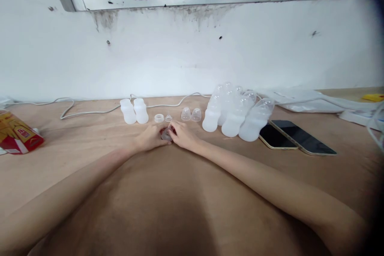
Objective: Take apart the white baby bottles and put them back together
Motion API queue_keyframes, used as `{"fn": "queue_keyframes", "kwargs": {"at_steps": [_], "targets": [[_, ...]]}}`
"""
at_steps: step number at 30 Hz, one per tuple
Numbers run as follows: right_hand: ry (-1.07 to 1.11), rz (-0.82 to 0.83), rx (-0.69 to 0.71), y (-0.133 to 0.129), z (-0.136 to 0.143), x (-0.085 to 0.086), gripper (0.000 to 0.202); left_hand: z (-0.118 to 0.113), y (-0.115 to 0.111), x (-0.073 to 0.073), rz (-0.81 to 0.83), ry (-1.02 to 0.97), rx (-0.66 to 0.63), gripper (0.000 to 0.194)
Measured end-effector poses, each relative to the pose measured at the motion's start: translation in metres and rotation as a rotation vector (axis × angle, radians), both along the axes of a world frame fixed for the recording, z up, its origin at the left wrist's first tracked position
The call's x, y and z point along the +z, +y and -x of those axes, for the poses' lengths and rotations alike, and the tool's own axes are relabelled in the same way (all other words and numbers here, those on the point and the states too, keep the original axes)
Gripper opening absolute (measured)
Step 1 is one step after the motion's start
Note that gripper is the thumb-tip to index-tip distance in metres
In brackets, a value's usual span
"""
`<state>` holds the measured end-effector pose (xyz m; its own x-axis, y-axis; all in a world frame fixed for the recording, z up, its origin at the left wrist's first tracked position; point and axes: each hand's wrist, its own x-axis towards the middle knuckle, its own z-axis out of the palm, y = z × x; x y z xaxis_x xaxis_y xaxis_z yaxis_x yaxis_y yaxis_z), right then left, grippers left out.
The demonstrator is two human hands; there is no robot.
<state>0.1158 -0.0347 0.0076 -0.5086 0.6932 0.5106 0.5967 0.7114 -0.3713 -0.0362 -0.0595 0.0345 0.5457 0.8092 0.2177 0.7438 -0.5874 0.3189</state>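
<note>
My left hand (151, 137) is closed around the side of a small translucent bottle collar (167, 134), which looks to have a teat in it. From the other side, the fingers of my right hand (181, 133) pinch the same piece; my fingers hide part of it. Just beyond my hands lie a loose collar ring (159, 118) and a clear teat (168, 118). Two clear dome caps (191, 115) stand a little to the right of these. Behind my left hand, two white bottle bodies (134, 111) stand upright without tops.
Several capped baby bottles (237, 114) are grouped at the right, beside two phones (295, 138). A white cable (99, 111) runs along the wall. A red and yellow packet (18, 133) lies at the far left. Plastic bags (300, 100) lie at the back right.
</note>
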Motion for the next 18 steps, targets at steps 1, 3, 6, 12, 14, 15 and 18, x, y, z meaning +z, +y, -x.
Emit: {"fn": "queue_keyframes", "kwargs": {"at_steps": [1, 3, 6, 12, 14, 15, 18], "targets": [[0.016, 0.026, -0.006, 0.000, 0.000, 0.001, 0.006, -0.001, 0.001, 0.001, 0.016, 0.001, 0.005, 0.034], [0.063, 0.151, 0.002, 0.000, 0.000, 0.003, 0.007, -0.001, 0.004, 0.006, 0.049, 0.060, 0.089, 0.032], [0.164, 0.428, 0.011, 0.000, 0.004, 0.005, 0.007, -0.002, 0.007, 0.019, 0.129, 0.192, 0.196, 0.033], [0.235, 0.501, 0.007, 0.015, 0.003, 0.014, 0.013, 0.016, 0.022, 0.035, 0.130, 0.323, 0.165, 0.036], [0.083, 0.250, -0.095, 0.024, -0.003, 0.022, 0.013, 0.025, 0.027, 0.038, 0.059, 0.355, 0.229, 0.039], [-0.042, 0.095, -0.157, 0.029, -0.007, 0.026, 0.014, 0.028, 0.029, 0.039, 0.003, 0.373, 0.243, 0.039], [-0.447, -0.180, -0.310, 0.042, -0.011, 0.037, 0.021, 0.028, 0.038, 0.042, -0.166, 0.490, 0.191, 0.040]]}}
